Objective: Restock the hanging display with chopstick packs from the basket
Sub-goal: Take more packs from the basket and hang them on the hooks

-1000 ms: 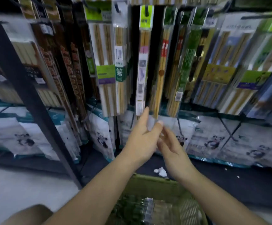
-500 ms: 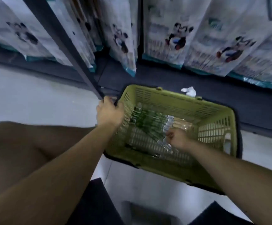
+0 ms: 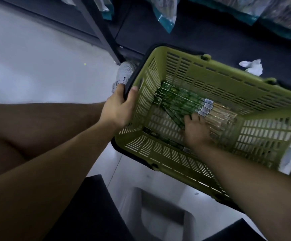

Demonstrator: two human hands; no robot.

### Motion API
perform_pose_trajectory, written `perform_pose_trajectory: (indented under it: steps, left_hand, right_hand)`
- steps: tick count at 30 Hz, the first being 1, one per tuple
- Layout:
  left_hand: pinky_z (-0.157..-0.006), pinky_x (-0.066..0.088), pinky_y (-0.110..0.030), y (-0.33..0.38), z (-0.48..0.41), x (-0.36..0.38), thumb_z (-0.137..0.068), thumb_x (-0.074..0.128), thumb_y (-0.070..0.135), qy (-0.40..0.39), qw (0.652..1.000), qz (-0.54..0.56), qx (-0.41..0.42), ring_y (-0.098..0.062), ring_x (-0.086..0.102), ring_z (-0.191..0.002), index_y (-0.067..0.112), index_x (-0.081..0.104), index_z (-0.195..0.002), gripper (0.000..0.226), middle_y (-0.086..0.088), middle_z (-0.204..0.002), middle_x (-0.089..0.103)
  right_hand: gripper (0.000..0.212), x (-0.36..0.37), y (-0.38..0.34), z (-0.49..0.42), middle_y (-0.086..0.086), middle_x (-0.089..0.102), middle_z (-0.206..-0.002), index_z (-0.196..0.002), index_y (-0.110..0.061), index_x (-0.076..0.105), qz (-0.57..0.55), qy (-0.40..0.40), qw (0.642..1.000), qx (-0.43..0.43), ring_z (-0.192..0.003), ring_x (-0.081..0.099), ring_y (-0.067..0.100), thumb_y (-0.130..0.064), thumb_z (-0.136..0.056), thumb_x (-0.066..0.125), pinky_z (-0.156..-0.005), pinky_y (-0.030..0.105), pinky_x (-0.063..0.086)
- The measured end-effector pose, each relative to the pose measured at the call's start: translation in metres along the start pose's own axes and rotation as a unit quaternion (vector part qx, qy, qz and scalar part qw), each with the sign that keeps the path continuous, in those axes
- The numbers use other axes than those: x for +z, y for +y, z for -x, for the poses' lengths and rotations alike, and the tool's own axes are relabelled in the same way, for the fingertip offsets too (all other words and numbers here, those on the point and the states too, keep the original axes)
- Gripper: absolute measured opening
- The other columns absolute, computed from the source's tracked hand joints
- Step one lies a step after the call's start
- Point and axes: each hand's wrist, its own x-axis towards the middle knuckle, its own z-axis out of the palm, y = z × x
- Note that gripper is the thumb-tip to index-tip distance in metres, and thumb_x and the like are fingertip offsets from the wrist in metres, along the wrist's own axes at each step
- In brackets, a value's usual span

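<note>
A green plastic basket [image 3: 228, 70] stands tilted on the floor, below the display. Several chopstick packs [image 3: 181, 100] with green printed wrappers and silver labels lie across its bottom, with a loose one along the near wall. My left hand [image 3: 117, 108] grips the dark handle at the basket's left rim, thumb inside the rim. Deep inside the basket, my right hand [image 3: 196, 131] has its fingers bent down over the near ends of the green packs. The hanging display itself is out of view.
A dark shelf post [image 3: 97, 28] and the black shelf base [image 3: 210, 35] run behind the basket. Bagged goods [image 3: 165, 16] hang over the base. A crumpled white paper [image 3: 251, 66] lies there. My grey shoe [image 3: 124, 73] is beside the basket's left corner.
The view dropped from the hanging chopstick display to the basket on the floor. My left hand took hold of the basket's rim, and my right hand went down onto the packs inside.
</note>
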Motion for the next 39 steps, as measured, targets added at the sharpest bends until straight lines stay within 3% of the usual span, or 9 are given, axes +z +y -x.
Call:
perform_pose_trajectory:
  steps: [3,10,13,15,17,23,27,35,39]
  left_hand:
    - [-0.083,0.057,-0.046,-0.001,-0.004,0.001,-0.091,0.038,0.074,-0.001,1.0,0.001,0.003,-0.015,0.066,-0.084,0.03,0.056,-0.103,0.049,0.006,-0.091,0.069]
    - [-0.084,0.057,-0.049,-0.002,-0.005,0.0,-0.09,0.038,0.074,0.0,1.0,0.012,0.009,-0.018,0.066,-0.085,0.028,0.057,-0.105,0.052,0.005,-0.092,0.069]
    - [-0.082,0.058,-0.048,-0.003,-0.006,0.001,-0.09,0.039,0.074,0.001,1.0,0.022,0.01,-0.016,0.066,-0.084,0.028,0.057,-0.103,0.051,0.005,-0.091,0.069]
    - [-0.08,0.058,-0.045,-0.004,-0.007,0.002,-0.09,0.04,0.073,0.003,1.0,0.022,0.012,-0.016,0.066,-0.082,0.027,0.056,-0.102,0.05,0.005,-0.089,0.068]
    - [-0.075,0.058,-0.041,-0.005,-0.008,0.002,-0.09,0.041,0.072,0.004,1.0,0.021,0.017,-0.013,0.066,-0.078,0.029,0.055,-0.099,0.046,0.006,-0.086,0.068]
    - [-0.059,0.051,-0.027,-0.005,-0.008,0.002,-0.092,0.044,0.069,0.007,0.999,0.018,0.034,-0.001,0.064,-0.069,0.032,0.055,-0.099,0.039,0.008,-0.084,0.067]
    - [-0.05,0.042,-0.017,-0.004,-0.007,0.001,-0.095,0.045,0.065,0.004,0.999,0.008,0.042,0.011,0.059,-0.064,0.034,0.052,-0.095,0.032,0.009,-0.083,0.064]
    - [-0.062,0.047,-0.028,-0.004,-0.008,0.0,-0.094,0.047,0.064,0.007,0.999,0.001,0.042,-0.007,0.062,-0.078,0.028,0.055,-0.108,0.04,0.008,-0.09,0.065]
    - [-0.07,0.049,-0.035,-0.001,-0.006,-0.003,-0.096,0.049,0.059,-0.013,1.0,-0.005,0.024,-0.018,0.065,-0.087,0.024,0.052,-0.113,0.039,0.004,-0.094,0.065]
  right_hand:
    - [0.061,0.007,0.004,-0.003,0.02,0.041,-0.145,-0.145,-0.01,0.043,-0.042,0.003,0.999,-0.004,-0.133,0.043,0.039,-0.01,-0.091,0.07,-0.105,0.044,0.043]
    - [0.053,0.016,0.011,0.009,0.014,0.061,-0.128,-0.133,-0.013,0.058,-0.05,-0.057,0.994,-0.081,-0.117,0.056,0.036,-0.003,-0.082,0.071,-0.088,0.04,0.049]
    - [0.035,0.019,0.005,0.015,0.009,0.065,-0.121,-0.123,-0.018,0.066,-0.08,-0.111,0.983,-0.121,-0.11,0.061,0.03,-0.028,-0.09,0.073,-0.087,0.036,0.051]
    - [0.041,0.021,0.002,0.017,0.006,0.065,-0.118,-0.12,-0.021,0.065,-0.1,-0.12,0.981,-0.112,-0.107,0.062,0.028,-0.045,-0.088,0.074,-0.086,0.036,0.053]
    - [0.044,0.023,0.0,0.016,0.006,0.065,-0.118,-0.119,-0.021,0.064,-0.087,-0.11,0.985,-0.104,-0.106,0.062,0.028,-0.048,-0.086,0.075,-0.084,0.036,0.052]
    - [0.031,0.02,-0.003,0.011,0.006,0.066,-0.11,-0.103,-0.023,0.06,-0.052,-0.11,0.987,-0.106,-0.097,0.062,0.028,-0.044,-0.087,0.074,-0.076,0.036,0.052]
    - [0.025,0.024,-0.002,0.015,0.008,0.062,-0.119,-0.111,-0.022,0.06,-0.003,-0.087,0.99,-0.113,-0.107,0.061,0.03,-0.028,-0.09,0.071,-0.082,0.038,0.052]
    - [0.034,0.023,0.0,0.01,0.012,0.067,-0.117,-0.121,-0.017,0.062,-0.004,-0.092,0.995,-0.048,-0.106,0.066,0.034,-0.015,-0.088,0.069,-0.081,0.04,0.056]
    - [0.035,0.014,0.005,0.01,0.012,0.069,-0.112,-0.124,-0.015,0.067,-0.028,-0.119,0.991,-0.048,-0.099,0.066,0.03,-0.018,-0.089,0.069,-0.074,0.033,0.05]
